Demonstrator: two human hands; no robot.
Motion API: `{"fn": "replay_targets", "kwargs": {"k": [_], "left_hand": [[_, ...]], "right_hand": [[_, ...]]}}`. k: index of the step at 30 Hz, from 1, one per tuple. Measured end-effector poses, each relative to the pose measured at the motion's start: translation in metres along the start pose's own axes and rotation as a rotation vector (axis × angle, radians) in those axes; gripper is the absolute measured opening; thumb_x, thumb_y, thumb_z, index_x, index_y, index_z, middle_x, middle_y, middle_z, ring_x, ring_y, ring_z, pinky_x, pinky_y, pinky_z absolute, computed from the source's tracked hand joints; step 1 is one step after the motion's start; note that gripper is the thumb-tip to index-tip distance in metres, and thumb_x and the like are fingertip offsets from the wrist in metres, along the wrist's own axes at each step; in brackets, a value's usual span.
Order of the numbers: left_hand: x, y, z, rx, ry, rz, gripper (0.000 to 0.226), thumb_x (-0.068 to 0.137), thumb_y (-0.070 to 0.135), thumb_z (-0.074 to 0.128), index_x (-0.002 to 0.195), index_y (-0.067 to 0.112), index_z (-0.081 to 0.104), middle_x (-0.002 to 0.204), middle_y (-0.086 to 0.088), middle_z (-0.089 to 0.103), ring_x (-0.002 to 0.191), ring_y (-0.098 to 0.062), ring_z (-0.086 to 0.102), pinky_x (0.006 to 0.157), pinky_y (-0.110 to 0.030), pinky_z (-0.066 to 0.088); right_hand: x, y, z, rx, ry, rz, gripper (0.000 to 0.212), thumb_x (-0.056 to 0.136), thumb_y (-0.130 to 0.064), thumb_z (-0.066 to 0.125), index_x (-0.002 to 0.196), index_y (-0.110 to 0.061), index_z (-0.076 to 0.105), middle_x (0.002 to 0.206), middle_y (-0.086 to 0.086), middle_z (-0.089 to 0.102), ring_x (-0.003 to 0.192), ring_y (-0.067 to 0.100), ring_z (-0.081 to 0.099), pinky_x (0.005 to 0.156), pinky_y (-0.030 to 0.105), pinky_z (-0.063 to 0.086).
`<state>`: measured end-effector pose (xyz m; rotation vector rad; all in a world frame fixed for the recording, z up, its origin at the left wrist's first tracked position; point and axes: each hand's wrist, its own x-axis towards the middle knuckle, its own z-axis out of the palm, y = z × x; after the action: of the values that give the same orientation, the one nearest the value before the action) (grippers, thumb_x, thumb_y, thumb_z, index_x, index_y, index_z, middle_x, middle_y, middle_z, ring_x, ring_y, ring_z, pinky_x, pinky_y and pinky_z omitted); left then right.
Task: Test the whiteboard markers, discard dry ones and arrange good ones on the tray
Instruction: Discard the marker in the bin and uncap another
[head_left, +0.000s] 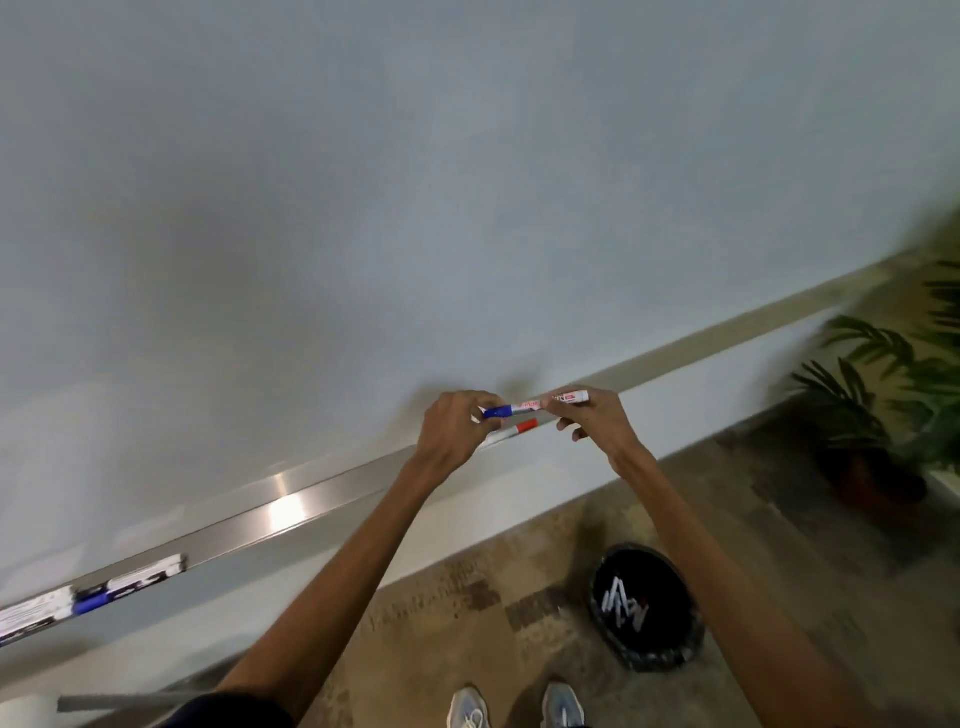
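I hold a white marker with a blue cap (524, 405) level in front of the whiteboard (415, 182), just above its metal tray (291, 512). My left hand (454, 434) pinches the blue cap end. My right hand (592, 415) grips the white barrel at the other end. Directly below, a second marker with a red cap (511, 433) lies on the tray. Several markers (93, 595), one with a blue cap, lie together at the tray's far left end.
A black bin (647, 605) stands on the floor below my right forearm with several white markers inside. A potted plant (883, 410) stands at the right. My shoes (514, 709) show at the bottom edge.
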<state>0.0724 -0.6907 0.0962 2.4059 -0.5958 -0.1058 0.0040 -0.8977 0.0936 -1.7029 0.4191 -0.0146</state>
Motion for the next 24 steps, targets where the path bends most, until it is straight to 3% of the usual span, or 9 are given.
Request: {"fn": "replay_targets", "kwargs": {"k": [4,8,10,12,14,17,24], "left_hand": [[-0.007,0.018,0.051,0.029,-0.133,-0.011,0.02,0.078,0.023,0.077,0.098,0.024,0.076,0.102,0.007,0.074,0.092,-0.014,0.064,0.073,-0.027,0.044],[-0.012,0.039,0.102,0.031,-0.268,0.046,0.013,0.081,0.02,0.076,0.093,0.023,0.076,0.093,0.006,0.074,0.087,-0.013,0.062,0.072,-0.031,0.046],[-0.014,0.05,0.126,0.058,-0.314,0.078,0.012,0.083,0.023,0.073,0.094,0.026,0.076,0.092,0.006,0.074,0.084,-0.014,0.061,0.069,-0.03,0.043],[-0.017,0.06,0.147,0.085,-0.34,0.117,0.012,0.084,0.025,0.07,0.095,0.025,0.076,0.092,0.005,0.074,0.084,-0.017,0.062,0.07,-0.031,0.044],[-0.019,0.07,0.168,0.108,-0.362,0.156,0.013,0.085,0.023,0.067,0.094,0.023,0.075,0.091,0.002,0.074,0.085,-0.02,0.063,0.073,-0.036,0.048],[-0.022,0.086,0.198,0.144,-0.385,0.198,0.02,0.084,0.015,0.063,0.097,0.025,0.074,0.088,-0.002,0.073,0.083,-0.025,0.063,0.073,-0.037,0.047],[-0.029,0.112,0.255,0.22,-0.473,0.226,0.029,0.083,0.009,0.058,0.105,0.021,0.072,0.095,-0.009,0.072,0.091,-0.03,0.063,0.075,-0.035,0.041]], "right_hand": [[-0.013,0.044,-0.038,-0.274,-0.041,0.015,0.011,0.077,-0.022,0.083,0.087,-0.021,0.078,0.078,-0.005,0.075,0.071,0.009,0.068,0.067,0.029,0.055],[-0.031,0.08,-0.065,-0.492,-0.142,0.072,0.026,0.075,-0.023,0.081,0.099,-0.028,0.075,0.082,-0.007,0.076,0.076,0.01,0.07,0.081,0.036,0.058],[-0.039,0.093,-0.077,-0.579,-0.129,0.069,0.027,0.079,-0.018,0.076,0.105,-0.026,0.075,0.09,-0.005,0.076,0.082,0.014,0.07,0.077,0.024,0.055],[-0.047,0.106,-0.089,-0.649,-0.091,0.081,0.026,0.085,-0.011,0.069,0.107,-0.023,0.076,0.092,0.0,0.076,0.081,0.016,0.068,0.062,0.01,0.044],[-0.054,0.122,-0.1,-0.707,-0.065,0.108,0.024,0.088,-0.011,0.064,0.105,-0.023,0.076,0.091,0.004,0.075,0.082,0.021,0.067,0.058,0.012,0.041],[-0.063,0.147,-0.114,-0.767,-0.021,0.153,0.024,0.091,-0.015,0.061,0.109,-0.025,0.074,0.099,0.002,0.074,0.093,0.023,0.067,0.075,0.029,0.05],[-0.073,0.185,-0.146,-0.758,0.032,0.25,0.027,0.087,-0.015,0.068,0.113,-0.022,0.072,0.109,0.003,0.073,0.103,0.024,0.065,0.082,0.031,0.047]]}}
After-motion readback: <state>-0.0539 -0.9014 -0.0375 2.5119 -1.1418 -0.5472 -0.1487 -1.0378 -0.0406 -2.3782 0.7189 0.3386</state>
